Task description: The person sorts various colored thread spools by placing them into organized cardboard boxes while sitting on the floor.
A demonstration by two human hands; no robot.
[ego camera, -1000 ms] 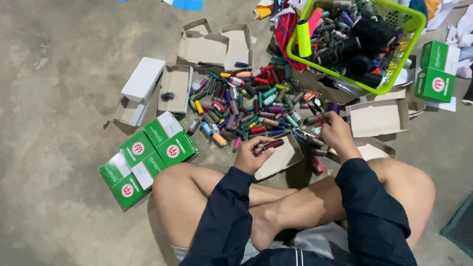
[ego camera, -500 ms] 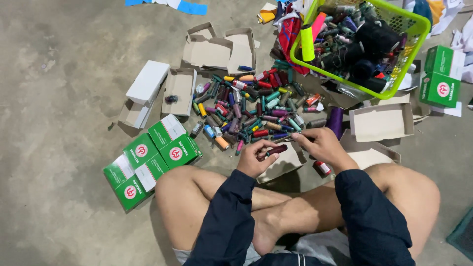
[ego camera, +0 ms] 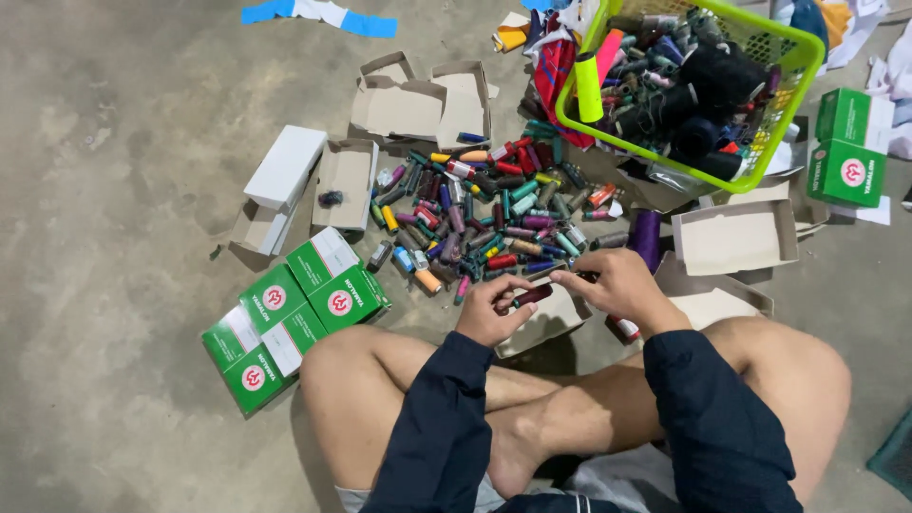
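I sit cross-legged on a concrete floor. My left hand [ego camera: 486,313] holds a dark red thread spool [ego camera: 532,295] by one end. My right hand [ego camera: 617,283] pinches something small and dark at its fingertips, just right of that spool; I cannot make out what it is. Both hands hover over an open cardboard box [ego camera: 546,323] lying in front of my knees. Just beyond them spreads a pile of small coloured thread spools [ego camera: 484,218]. A purple spool [ego camera: 648,237] stands next to my right hand.
A lime-green basket [ego camera: 703,76] full of spools sits at the upper right. Several green boxes [ego camera: 294,313] lie at my left, two more green boxes [ego camera: 850,147] at the right. Open cardboard boxes [ego camera: 736,237] and a white box [ego camera: 285,166] ring the pile.
My right hand drew back from the spool pile toward my left hand, and both now meet at the dark red spool over the open box.
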